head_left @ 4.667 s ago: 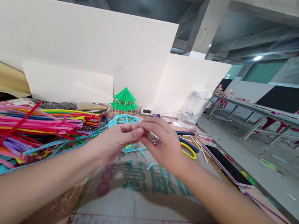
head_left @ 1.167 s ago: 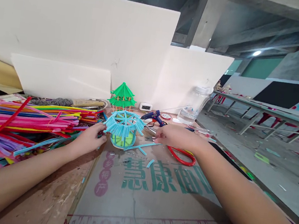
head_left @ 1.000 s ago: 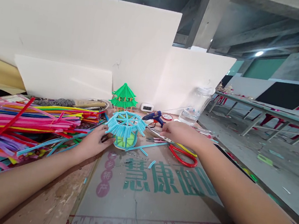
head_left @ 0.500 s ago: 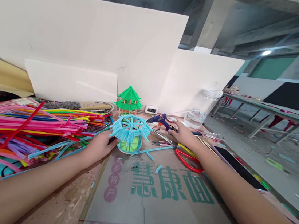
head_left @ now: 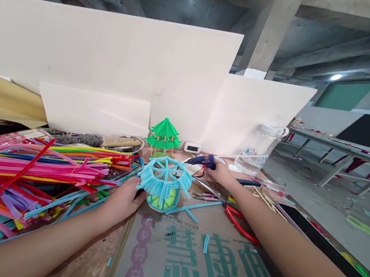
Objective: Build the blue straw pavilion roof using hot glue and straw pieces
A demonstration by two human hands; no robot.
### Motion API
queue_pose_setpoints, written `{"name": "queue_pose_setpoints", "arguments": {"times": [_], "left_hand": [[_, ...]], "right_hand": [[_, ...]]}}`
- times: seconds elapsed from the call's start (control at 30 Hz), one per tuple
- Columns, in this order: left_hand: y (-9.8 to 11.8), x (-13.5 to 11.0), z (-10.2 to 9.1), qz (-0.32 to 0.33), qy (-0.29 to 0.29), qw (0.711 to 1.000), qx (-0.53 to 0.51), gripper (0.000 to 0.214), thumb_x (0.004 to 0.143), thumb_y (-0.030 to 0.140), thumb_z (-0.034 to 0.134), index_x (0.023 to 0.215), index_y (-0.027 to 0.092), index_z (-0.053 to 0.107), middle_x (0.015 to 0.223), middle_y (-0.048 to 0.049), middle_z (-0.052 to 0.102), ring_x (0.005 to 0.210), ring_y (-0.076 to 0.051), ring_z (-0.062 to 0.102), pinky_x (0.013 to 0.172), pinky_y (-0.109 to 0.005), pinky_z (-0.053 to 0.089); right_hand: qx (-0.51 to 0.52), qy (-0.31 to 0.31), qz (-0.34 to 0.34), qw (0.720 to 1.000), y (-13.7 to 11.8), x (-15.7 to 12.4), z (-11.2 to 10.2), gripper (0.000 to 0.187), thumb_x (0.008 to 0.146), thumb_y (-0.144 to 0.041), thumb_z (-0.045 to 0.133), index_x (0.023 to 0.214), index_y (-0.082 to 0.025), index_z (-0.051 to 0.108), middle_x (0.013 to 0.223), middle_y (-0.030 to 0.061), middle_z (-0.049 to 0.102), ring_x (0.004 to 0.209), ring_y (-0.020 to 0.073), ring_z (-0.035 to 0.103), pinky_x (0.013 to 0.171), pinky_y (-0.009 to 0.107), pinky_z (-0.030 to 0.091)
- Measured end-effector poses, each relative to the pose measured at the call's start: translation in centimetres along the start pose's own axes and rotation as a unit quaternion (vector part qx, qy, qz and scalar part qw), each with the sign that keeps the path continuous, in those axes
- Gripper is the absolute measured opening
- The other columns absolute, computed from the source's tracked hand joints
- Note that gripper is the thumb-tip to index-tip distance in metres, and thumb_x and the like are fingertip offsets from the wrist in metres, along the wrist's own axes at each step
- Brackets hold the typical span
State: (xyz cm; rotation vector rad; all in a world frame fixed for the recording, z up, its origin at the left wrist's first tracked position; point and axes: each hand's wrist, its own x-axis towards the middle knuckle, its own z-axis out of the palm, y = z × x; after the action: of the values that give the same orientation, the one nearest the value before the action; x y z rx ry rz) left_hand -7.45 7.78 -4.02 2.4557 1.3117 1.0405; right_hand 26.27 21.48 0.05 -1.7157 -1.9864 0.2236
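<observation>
A small pavilion model [head_left: 166,182] made of light-blue pipe cleaners stands on the board, with a spoked open top, a fringed roof and a green base. My left hand [head_left: 126,198] is closed at its left side, thumb towards the viewer, the other fingers partly hidden. Behind the model, my right hand [head_left: 220,174] wraps round the handle of a dark-blue glue gun [head_left: 201,160], whose nozzle points left towards the blue roof. A green tiered pavilion model [head_left: 164,134] stands just behind the blue one. Blue pipe-cleaner pieces [head_left: 206,244] lie in front.
A heap of coloured pipe cleaners [head_left: 34,164] fills the left side. Red-handled scissors [head_left: 240,223] lie under my right forearm, near a phone [head_left: 319,242]. A white timer [head_left: 192,147] and a clear plastic jug [head_left: 259,149] stand at the back, before white boards [head_left: 114,56].
The view has shifted, so the table things sit lower in the picture. My right hand has closed further round the glue gun's handle. My left hand stays beside the blue model.
</observation>
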Motion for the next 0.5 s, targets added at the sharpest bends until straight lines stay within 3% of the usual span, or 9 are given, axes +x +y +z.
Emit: {"name": "queue_pose_setpoints", "arguments": {"times": [0.13, 0.3, 0.5], "left_hand": [[0.1, -0.1, 0.0, -0.004, 0.000, 1.000, 0.016, 0.021, 0.092, 0.025, 0.048, 0.105, 0.019, 0.063, 0.116, -0.0130, 0.065, 0.118, -0.028, 0.057, 0.103, -0.044, 0.044], [0.4, -0.1, -0.2, 0.004, -0.003, 1.000, 0.021, 0.023, 0.093, 0.025, 0.046, 0.107, 0.019, 0.064, 0.116, -0.0118, 0.067, 0.112, -0.027, 0.060, 0.101, -0.045, 0.046], [0.7, -0.2, -0.3, 0.002, -0.001, 0.999, 0.047, 0.024, 0.094, 0.027, 0.045, 0.104, 0.020, 0.066, 0.114, -0.0113, 0.068, 0.111, -0.028, 0.060, 0.098, -0.045, 0.047]], "right_hand": [[0.041, 0.012, 0.007, 0.999, -1.2, -1.7, -2.7, 0.031, 0.083, -0.033, 0.061, 0.104, -0.011, 0.069, 0.094, 0.0131, 0.075, 0.091, 0.0280, 0.068, 0.080, 0.035, 0.050], [0.125, -0.028, -0.037, 0.991, -4.5, -7.8, -6.4, 0.036, 0.092, -0.045, 0.048, 0.096, -0.016, 0.070, 0.096, 0.0086, 0.076, 0.092, 0.0230, 0.070, 0.085, 0.032, 0.053], [0.253, 0.010, -0.120, 0.960, -8.4, -14.8, -6.8, 0.034, 0.086, -0.050, 0.059, 0.098, -0.020, 0.070, 0.104, 0.0069, 0.074, 0.095, 0.0246, 0.070, 0.090, 0.039, 0.053]]}}
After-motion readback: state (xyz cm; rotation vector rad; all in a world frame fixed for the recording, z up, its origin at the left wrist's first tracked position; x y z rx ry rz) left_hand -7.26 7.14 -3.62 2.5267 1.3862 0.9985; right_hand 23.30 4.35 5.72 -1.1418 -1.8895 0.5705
